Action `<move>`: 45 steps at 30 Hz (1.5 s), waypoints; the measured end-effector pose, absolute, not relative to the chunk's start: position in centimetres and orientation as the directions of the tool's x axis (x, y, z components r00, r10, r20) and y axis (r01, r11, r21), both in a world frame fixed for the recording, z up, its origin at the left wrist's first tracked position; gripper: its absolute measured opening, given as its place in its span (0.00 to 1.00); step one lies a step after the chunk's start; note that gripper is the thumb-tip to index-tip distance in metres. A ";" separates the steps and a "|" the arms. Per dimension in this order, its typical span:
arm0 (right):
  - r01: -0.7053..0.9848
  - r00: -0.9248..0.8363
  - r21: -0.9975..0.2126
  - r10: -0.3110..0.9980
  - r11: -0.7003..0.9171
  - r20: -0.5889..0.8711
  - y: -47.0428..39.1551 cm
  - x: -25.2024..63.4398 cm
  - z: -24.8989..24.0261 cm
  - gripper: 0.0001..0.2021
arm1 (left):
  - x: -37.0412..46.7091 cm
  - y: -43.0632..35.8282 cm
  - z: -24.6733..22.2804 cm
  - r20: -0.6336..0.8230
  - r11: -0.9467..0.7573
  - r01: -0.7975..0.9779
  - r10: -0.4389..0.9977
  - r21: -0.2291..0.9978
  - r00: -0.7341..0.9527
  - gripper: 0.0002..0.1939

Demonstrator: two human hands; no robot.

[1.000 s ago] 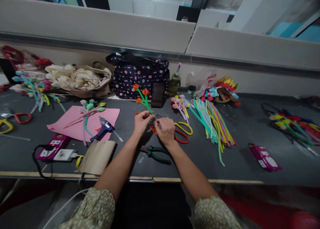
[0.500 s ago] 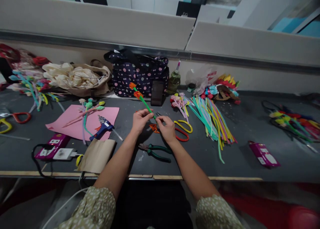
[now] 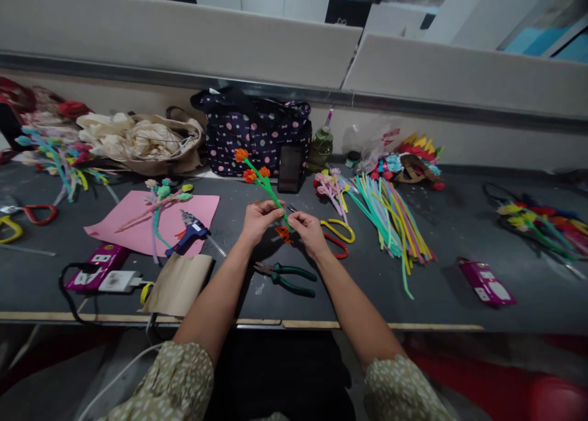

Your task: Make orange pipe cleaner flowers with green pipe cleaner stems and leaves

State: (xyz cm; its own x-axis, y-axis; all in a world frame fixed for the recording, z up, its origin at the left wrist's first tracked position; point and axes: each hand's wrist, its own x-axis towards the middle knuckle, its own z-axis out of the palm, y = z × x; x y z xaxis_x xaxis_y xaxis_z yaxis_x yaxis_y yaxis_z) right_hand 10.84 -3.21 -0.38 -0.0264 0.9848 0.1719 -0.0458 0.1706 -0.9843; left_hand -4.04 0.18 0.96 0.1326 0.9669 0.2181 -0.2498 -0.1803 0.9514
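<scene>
A pipe-cleaner flower stem [image 3: 272, 193], green with several orange blooms at its upper end, slants up and left between my hands. My left hand [image 3: 260, 222] pinches it partway down the stem. Close to the stem's lower end, the fingers of my right hand [image 3: 307, 230] are closed on it. Under the hands, some orange pipe-cleaner pieces [image 3: 283, 235] lie on the table. Scissors [image 3: 337, 239] with one yellow and one red handle lie just right of my right hand. Nearer the front are pliers [image 3: 294, 280] with dark green handles.
A blue glue gun [image 3: 188, 234] rests on pink paper [image 3: 133, 225] at left, near a power strip [image 3: 101, 265]. Behind stand a dotted bag [image 3: 248, 127], a phone [image 3: 290, 168] and a green bottle [image 3: 323, 144]. Loose pipe cleaners [image 3: 390, 219] spread at right.
The orange blooms have fanned apart, so a third one now shows beside the others. Both hands stay in nearly the same place on the stem.
</scene>
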 end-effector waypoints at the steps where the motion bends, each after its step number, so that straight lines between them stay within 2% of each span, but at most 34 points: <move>1: -0.065 -0.027 -0.985 0.987 0.159 0.161 -3.2 10.8 -0.4 0.12 | -4.0 0.2 1.0 0.221 -0.185 -0.248 0.967 0.951 0.129 0.13; 7: -0.033 0.022 -0.980 0.981 0.194 0.194 -3.6 10.1 -0.4 0.11 | -3.9 0.1 1.1 0.211 -0.181 -0.266 0.974 0.947 0.088 0.14; 10: 0.189 0.059 -0.939 0.951 0.287 0.302 -4.0 10.1 -0.4 0.10 | -3.8 0.1 1.0 0.222 -0.187 -0.259 0.969 0.948 0.113 0.14; 13: 0.557 0.067 -0.727 0.852 0.400 0.520 -4.4 10.3 -0.6 0.09 | -3.6 0.1 0.9 0.243 -0.211 -0.221 0.962 0.952 0.126 0.14; 15: 0.720 0.010 -0.547 0.782 0.427 0.623 -4.4 10.4 -0.7 0.10 | -3.5 0.1 0.9 0.246 -0.222 -0.195 0.963 0.955 0.112 0.14; 17: 0.796 -0.049 -0.421 0.740 0.435 0.671 -4.4 10.5 -0.7 0.10 | -3.5 0.2 0.9 0.243 -0.225 -0.172 0.966 0.959 0.089 0.13; 20: 0.820 -0.072 -0.375 0.728 0.432 0.682 -4.4 10.4 -0.8 0.09 | -3.6 0.2 0.8 0.261 -0.250 -0.143 0.963 0.958 0.063 0.11; 23: 0.779 -0.020 -0.464 0.755 0.423 0.655 -4.5 10.3 -0.7 0.09 | -3.8 0.3 0.8 0.270 -0.259 -0.140 0.960 0.956 0.068 0.10; 26: 0.668 0.054 -0.628 0.815 0.400 0.577 -4.6 10.1 -0.6 0.10 | -3.9 0.4 0.7 0.256 -0.243 -0.140 0.963 0.960 0.087 0.10; 29: 0.464 0.097 -0.813 0.891 0.353 0.443 -4.5 10.1 -0.5 0.10 | -4.1 0.5 0.6 0.253 -0.237 -0.148 0.962 0.960 0.106 0.11; 32: 0.221 0.099 -0.937 0.950 0.271 0.298 -4.2 10.1 -0.5 0.10 | -4.3 0.5 0.6 0.252 -0.234 -0.143 0.960 0.962 0.120 0.13; 38: -0.148 -0.015 -0.987 0.997 0.069 0.072 -3.6 10.2 -0.7 0.10 | -4.6 0.5 0.8 0.252 -0.236 -0.110 0.954 0.965 0.163 0.12; 42: -0.244 -0.049 -0.970 0.999 -0.003 0.009 -3.6 10.0 -0.9 0.11 | -4.6 0.5 0.9 0.266 -0.252 -0.096 0.949 0.963 0.172 0.10; 45: -0.262 -0.012 -0.965 1.000 0.013 0.017 -3.6 9.7 -1.0 0.11 | -4.5 0.5 0.8 0.268 -0.250 -0.120 0.949 0.961 0.166 0.09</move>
State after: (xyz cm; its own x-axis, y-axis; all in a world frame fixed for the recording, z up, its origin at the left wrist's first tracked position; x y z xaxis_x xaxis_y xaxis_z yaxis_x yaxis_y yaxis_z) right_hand 9.67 -3.63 -1.04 -0.0124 0.9998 0.0168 -0.2616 0.0130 -0.9651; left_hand -4.52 0.53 0.77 0.1665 0.9491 0.2675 -0.1200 -0.2498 0.9608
